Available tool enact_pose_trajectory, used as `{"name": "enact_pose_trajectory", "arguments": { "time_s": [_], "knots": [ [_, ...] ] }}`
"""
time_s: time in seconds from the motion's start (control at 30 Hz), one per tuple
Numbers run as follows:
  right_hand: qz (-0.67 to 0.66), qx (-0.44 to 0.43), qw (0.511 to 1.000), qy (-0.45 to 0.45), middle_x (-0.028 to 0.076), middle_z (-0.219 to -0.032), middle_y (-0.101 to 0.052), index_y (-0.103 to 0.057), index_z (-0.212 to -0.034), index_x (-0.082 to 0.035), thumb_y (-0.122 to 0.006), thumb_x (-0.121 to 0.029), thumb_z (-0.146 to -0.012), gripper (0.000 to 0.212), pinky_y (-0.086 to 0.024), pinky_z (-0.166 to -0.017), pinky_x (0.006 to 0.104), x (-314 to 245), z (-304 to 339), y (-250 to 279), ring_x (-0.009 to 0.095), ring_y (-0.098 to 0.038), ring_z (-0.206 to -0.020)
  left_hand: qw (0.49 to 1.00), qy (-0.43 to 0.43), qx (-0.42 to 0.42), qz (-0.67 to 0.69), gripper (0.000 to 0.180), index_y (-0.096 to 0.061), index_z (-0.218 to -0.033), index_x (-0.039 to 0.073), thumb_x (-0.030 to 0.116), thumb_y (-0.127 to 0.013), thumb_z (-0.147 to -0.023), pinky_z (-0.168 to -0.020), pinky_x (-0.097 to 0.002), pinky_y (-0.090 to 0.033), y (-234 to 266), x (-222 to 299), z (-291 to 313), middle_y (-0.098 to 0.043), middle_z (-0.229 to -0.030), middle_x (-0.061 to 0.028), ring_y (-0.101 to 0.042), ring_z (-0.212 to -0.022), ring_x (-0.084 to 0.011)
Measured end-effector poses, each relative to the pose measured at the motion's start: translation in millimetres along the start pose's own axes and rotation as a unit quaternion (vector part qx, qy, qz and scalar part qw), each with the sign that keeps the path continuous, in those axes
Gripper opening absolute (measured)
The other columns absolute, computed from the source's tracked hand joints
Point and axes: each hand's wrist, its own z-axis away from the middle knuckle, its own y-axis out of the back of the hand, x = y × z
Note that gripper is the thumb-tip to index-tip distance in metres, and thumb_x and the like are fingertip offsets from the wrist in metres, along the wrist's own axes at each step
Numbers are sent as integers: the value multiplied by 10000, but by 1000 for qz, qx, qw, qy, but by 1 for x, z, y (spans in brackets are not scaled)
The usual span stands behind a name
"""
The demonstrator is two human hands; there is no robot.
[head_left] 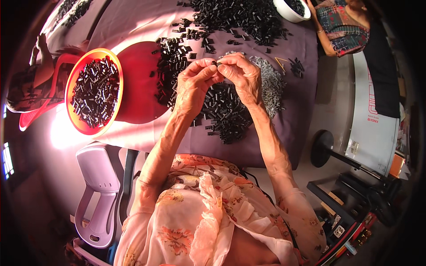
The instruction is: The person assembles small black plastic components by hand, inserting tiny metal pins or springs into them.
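My left hand (195,80) and right hand (244,77) meet above the mauve tablecloth (297,122), thumbs and forefingers pinched narrow on one small black part (216,63) between them; my fingertips hide most of it, so I cannot tell its full shape. Just below my hands lies a heap of black tubular pieces (226,115), and beside my right hand spreads a pile of small grey pieces (273,86). More black pieces (168,66) lie left of my hands, with a bigger spread (239,17) toward the far side. Well off to my left is an orange-rimmed red basin (93,130) filled with black pieces, near a lilac plastic chair (100,168)
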Motion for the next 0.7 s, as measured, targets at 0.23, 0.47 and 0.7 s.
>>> {"name": "enact_pose_trajectory", "arguments": {
  "time_s": [0.23,0.47,0.7],
  "knots": [
    [13,15,1000,22,16,-744,-545,-600,-840,-15,-631,-76,-764,102,-441,-637,226,11,3,11,101,-544,-678,1000,20,-6,-5,60,-547,-891,8,25,-526,-837,-710,-300,-497,-6,-9,-5,-584,-837,-62,-580,-738,-153],
    [71,-21,997,12,46,-751,-606,-614,-880,-6,-611,-37,-765,119,-471,-635,230,-14,-4,22,102,-581,-705,999,-1,-8,-35,105,-564,-899,-8,13,-579,-797,-674,-283,-500,-15,-3,-5,-602,-816,-71,-591,-689,-167],
    [-199,51,976,-77,42,-807,-626,-620,-877,-13,-635,-67,-758,131,-455,-710,227,-11,-7,22,95,-569,-739,999,2,-38,-34,142,-576,-923,-30,19,-592,-790,-680,-307,-510,-29,3,0,-611,-836,-89,-603,-715,-184]
  ]
}}
